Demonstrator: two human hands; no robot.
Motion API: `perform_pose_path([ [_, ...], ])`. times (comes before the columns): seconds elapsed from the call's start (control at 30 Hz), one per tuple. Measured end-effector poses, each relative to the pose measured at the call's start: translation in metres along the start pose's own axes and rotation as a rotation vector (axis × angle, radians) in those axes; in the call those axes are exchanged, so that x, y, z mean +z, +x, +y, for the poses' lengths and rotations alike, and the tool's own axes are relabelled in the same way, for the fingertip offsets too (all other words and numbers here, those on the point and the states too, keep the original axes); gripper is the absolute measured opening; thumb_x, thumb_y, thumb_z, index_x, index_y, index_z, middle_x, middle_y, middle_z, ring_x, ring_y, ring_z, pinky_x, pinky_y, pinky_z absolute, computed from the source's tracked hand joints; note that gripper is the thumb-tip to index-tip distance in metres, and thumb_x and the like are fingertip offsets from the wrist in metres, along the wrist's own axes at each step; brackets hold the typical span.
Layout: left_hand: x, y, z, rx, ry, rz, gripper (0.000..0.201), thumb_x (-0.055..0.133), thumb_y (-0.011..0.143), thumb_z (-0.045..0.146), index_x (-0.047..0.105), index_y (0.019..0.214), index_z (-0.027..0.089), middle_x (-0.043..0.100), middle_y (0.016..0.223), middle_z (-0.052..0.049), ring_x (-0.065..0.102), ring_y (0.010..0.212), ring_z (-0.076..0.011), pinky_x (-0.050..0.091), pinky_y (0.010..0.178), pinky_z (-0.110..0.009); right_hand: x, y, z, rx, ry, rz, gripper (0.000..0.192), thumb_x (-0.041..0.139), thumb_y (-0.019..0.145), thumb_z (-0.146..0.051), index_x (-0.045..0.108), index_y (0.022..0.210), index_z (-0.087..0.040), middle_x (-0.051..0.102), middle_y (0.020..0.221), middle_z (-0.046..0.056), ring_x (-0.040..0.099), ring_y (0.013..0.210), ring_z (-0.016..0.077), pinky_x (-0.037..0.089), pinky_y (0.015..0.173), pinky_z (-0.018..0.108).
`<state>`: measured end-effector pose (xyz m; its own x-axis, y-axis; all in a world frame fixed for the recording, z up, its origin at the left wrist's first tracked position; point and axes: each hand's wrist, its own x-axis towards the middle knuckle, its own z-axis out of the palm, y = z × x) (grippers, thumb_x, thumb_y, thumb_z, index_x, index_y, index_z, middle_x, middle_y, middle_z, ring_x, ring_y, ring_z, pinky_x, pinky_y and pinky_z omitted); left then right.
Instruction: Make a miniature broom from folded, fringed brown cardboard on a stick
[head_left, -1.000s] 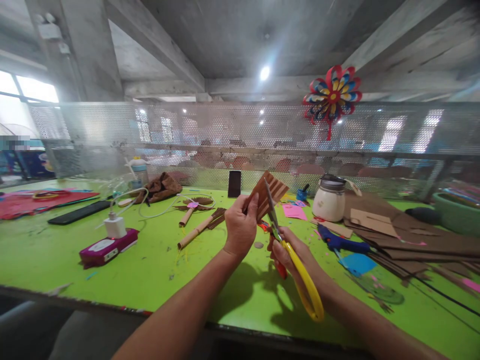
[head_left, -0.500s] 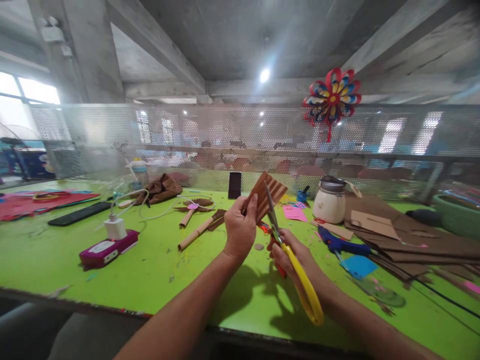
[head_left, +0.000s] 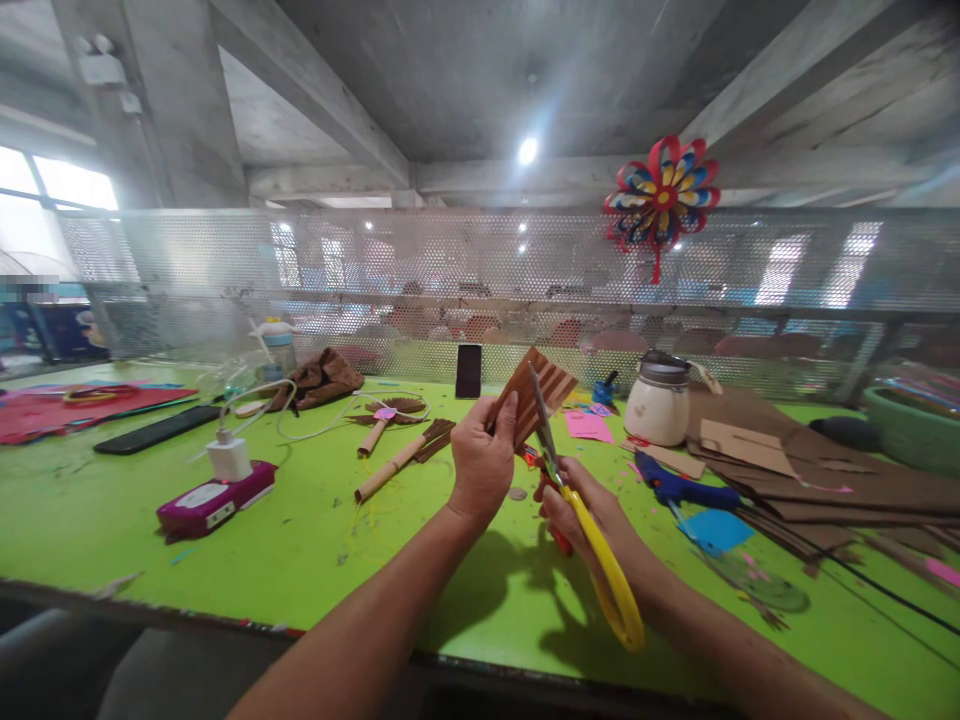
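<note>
My left hand [head_left: 480, 462] grips a folded brown paper piece [head_left: 534, 388] with cut strips, held upright above the green table [head_left: 300, 540]. My right hand [head_left: 581, 505] holds scissors [head_left: 592, 540] with a yellow and a red handle. Their blades point up and lie against the right side of the brown paper. Both hands hover over the middle of the table.
Rolled paper sticks with brown fringes [head_left: 397, 452] lie left of the hands. A magenta box with a white charger [head_left: 217, 490] sits further left. A blue glue gun [head_left: 682, 490], white jar [head_left: 658, 405], brown cardboard sheets [head_left: 810, 470] and a phone [head_left: 469, 370] surround the area. A paper pinwheel [head_left: 660, 195] hangs on the mesh.
Both hands stay almost in place; the brown paper and scissors shifted very slightly.
</note>
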<state>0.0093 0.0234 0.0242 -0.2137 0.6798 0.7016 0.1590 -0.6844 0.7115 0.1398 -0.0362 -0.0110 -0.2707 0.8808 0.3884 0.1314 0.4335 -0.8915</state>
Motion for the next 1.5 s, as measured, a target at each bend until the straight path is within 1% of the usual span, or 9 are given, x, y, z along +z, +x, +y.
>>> perform_pose_path([
  [0.17,0.000,0.000,0.002,-0.004,0.004,0.018,0.032,0.053,0.086,0.045,0.061,0.074,0.016,0.052,0.054,0.004,0.044,0.045,-0.0069,0.036,0.043,-0.020,0.000,0.001,0.001,0.008,-0.013,0.014,0.037,0.047,0.089,-0.053,0.045,0.107,-0.021,0.044,0.076,-0.003,0.040,0.058,0.0092,0.037,0.054,0.024],
  [0.3,0.000,0.000,0.001,-0.011,0.006,0.035,0.033,0.053,0.086,0.045,0.057,0.071,0.017,0.051,0.054,0.004,0.045,0.045,-0.0071,0.036,0.044,-0.019,0.002,0.001,0.001,0.014,-0.029,0.015,0.037,0.047,0.089,-0.052,0.045,0.107,-0.020,0.044,0.076,-0.002,0.043,0.062,0.0105,0.039,0.057,0.025],
  [0.43,-0.001,0.000,-0.001,-0.020,-0.010,0.035,0.032,0.053,0.086,0.045,0.056,0.071,0.017,0.050,0.054,0.004,0.046,0.046,-0.0077,0.036,0.044,-0.020,0.003,0.001,0.004,0.015,-0.038,0.038,0.037,0.046,0.089,-0.053,0.046,0.106,-0.020,0.044,0.075,-0.002,0.042,0.059,0.0103,0.038,0.053,0.025],
  [0.53,0.000,0.000,-0.003,-0.028,-0.016,0.039,0.034,0.053,0.085,0.047,0.055,0.070,0.017,0.049,0.053,0.004,0.046,0.046,-0.0079,0.035,0.043,-0.020,0.003,0.001,0.007,0.005,-0.035,0.046,0.037,0.048,0.088,-0.053,0.047,0.106,-0.021,0.048,0.077,-0.001,0.046,0.062,0.0115,0.040,0.054,0.025],
  [0.73,0.000,0.000,-0.001,-0.052,-0.037,0.039,0.035,0.053,0.085,0.048,0.054,0.069,0.017,0.049,0.052,0.005,0.045,0.045,-0.0074,0.034,0.043,-0.019,0.004,0.001,0.009,0.020,-0.037,0.073,0.035,0.047,0.088,-0.054,0.048,0.100,-0.021,0.049,0.070,-0.002,0.044,0.054,0.0108,0.038,0.049,0.024],
  [0.9,0.001,0.001,-0.002,-0.063,-0.051,0.045,0.035,0.053,0.085,0.049,0.058,0.073,0.017,0.048,0.052,0.005,0.044,0.044,-0.0075,0.035,0.043,-0.020,0.006,-0.001,0.004,0.021,-0.038,0.092,0.041,0.046,0.087,-0.057,0.048,0.105,-0.019,0.051,0.068,-0.001,0.045,0.053,0.0118,0.039,0.048,0.025],
  [1.03,0.001,0.001,-0.003,-0.066,-0.057,0.039,0.034,0.054,0.085,0.048,0.057,0.073,0.017,0.047,0.051,0.006,0.043,0.044,-0.0073,0.035,0.043,-0.019,0.006,-0.001,0.005,0.017,-0.034,0.085,0.040,0.046,0.088,-0.056,0.048,0.105,-0.019,0.050,0.065,-0.002,0.044,0.049,0.0105,0.040,0.046,0.025],
  [1.27,0.002,0.002,-0.002,-0.077,-0.064,0.046,0.035,0.054,0.084,0.049,0.053,0.068,0.017,0.044,0.049,0.006,0.042,0.045,-0.0076,0.036,0.044,-0.020,0.014,-0.004,-0.003,0.060,0.068,0.174,0.042,0.048,0.084,-0.060,0.052,0.100,-0.021,0.049,0.059,-0.003,0.040,0.043,0.0092,0.035,0.039,0.023],
  [1.5,0.002,0.003,-0.005,-0.084,-0.046,0.055,0.036,0.055,0.083,0.049,0.050,0.065,0.018,0.042,0.050,0.007,0.040,0.044,-0.0070,0.034,0.043,-0.020,0.018,-0.005,-0.008,0.107,0.132,0.177,0.048,0.046,0.081,-0.067,0.054,0.094,-0.022,0.047,0.054,-0.004,0.038,0.038,0.0091,0.033,0.036,0.022],
])
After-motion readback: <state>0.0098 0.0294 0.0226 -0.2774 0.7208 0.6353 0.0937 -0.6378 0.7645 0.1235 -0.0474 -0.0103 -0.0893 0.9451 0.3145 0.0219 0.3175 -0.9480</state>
